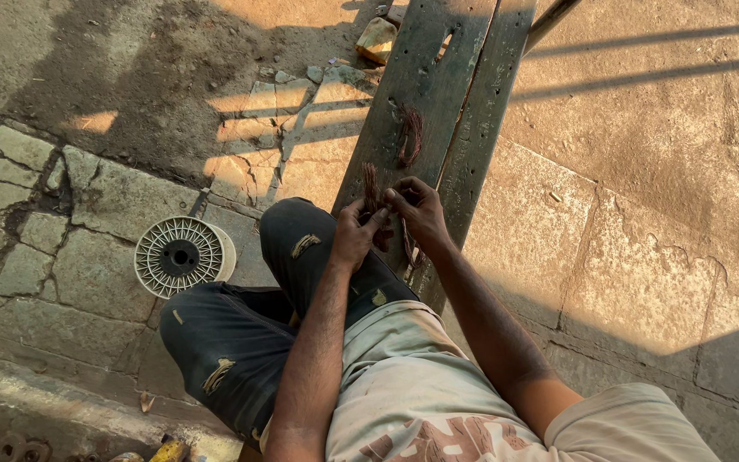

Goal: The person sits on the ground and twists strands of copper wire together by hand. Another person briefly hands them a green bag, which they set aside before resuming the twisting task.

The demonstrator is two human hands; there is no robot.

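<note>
head view: left hand (354, 233) and right hand (418, 212) meet over the wooden desk (438, 94), fingers pinched shut on reddish wire strands (370, 186), i think. another wire bundle (410, 135) lies further up; white spool (181, 256) on the floor.

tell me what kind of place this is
Probably an outdoor yard or street-side work spot. The ground is cracked stone paving in low sun, a weathered wooden bench serves as the work surface, and an empty white plastic spool lies on the paving. Both hands work reddish wire strands.
</note>
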